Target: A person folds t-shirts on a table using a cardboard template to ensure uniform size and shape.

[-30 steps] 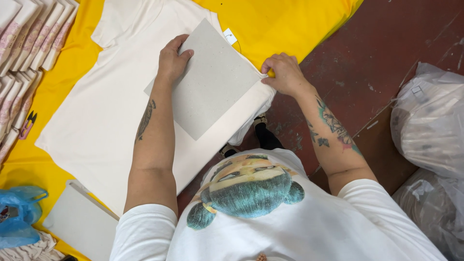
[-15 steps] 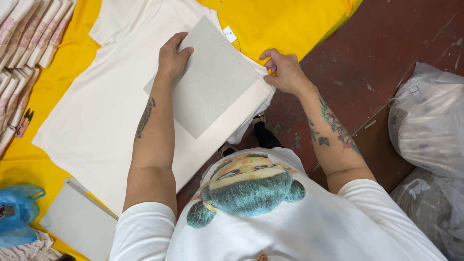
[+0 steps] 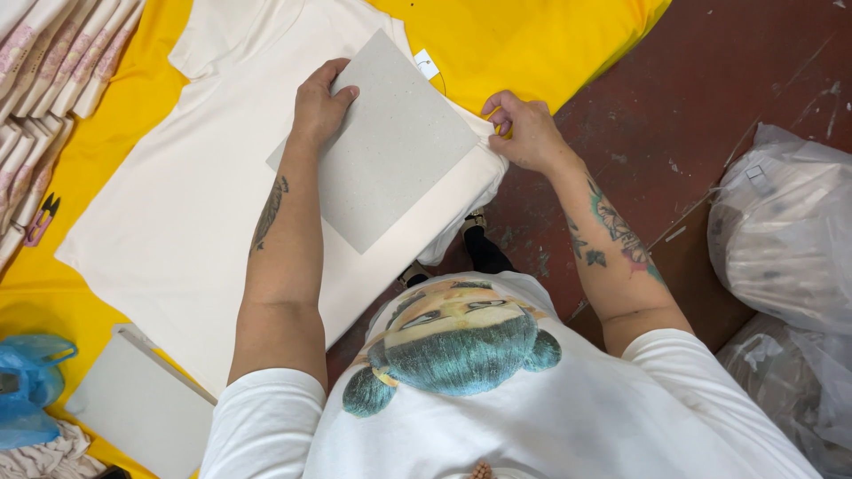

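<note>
I press my left hand [image 3: 319, 111] flat on a grey cardboard rectangle [image 3: 386, 146] atop a cream cotton T-shirt [image 3: 169, 213]; my right hand [image 3: 524, 133] pinches the shirt's edge beside it, seemingly mid-fold; next, draw that edge over the board.

A yellow table [image 3: 550, 44] carries a cream shirt [image 3: 169, 222] at centre, folded garments [image 3: 53, 62] at ten o'clock, small snips [image 3: 40, 222] at nine, and a blue bag [image 3: 27, 386] plus grey boards [image 3: 142, 412] at seven.
</note>
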